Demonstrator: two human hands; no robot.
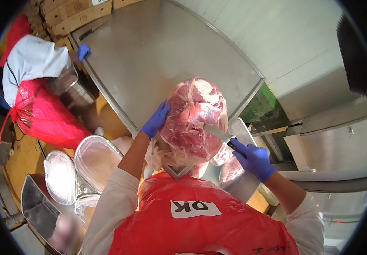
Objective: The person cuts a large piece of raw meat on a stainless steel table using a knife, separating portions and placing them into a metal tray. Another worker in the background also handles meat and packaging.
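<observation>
Knife (226, 137) meeting meat (192, 112) at the table's (149, 51) near corner

The right hand (255, 162), gloved in blue, is closing its fingers around the knife's dark handle. The blade is slanting up and to the left, its tip reaching a gash in the meat's red face; how deep it is going, I can't tell from here. The left hand (157, 120), gloved too, is lying along the meat's left side, its fingers stretching against the surface rather than curling around anything.

The meat itself is sitting over the corner nearest the person, showing red flesh, white fat across the top and a pale, ragged fringe hanging at its lower left. Just below, a red apron (162, 195) is covering the person's front, with a white label (176, 212) showing on it.

To the right, a metal tray (245, 131) is holding more pieces of meat, partly hidden. To the left, two pale-lined tubs are standing side by side, and a metal bin (32, 193) is holding something pinkish and blurred. Beyond the tubs, a co-worker (34, 59) in a light top and red apron is bending away from the table. Cardboard boxes (79, 17) are stacking up behind the far corner.
</observation>
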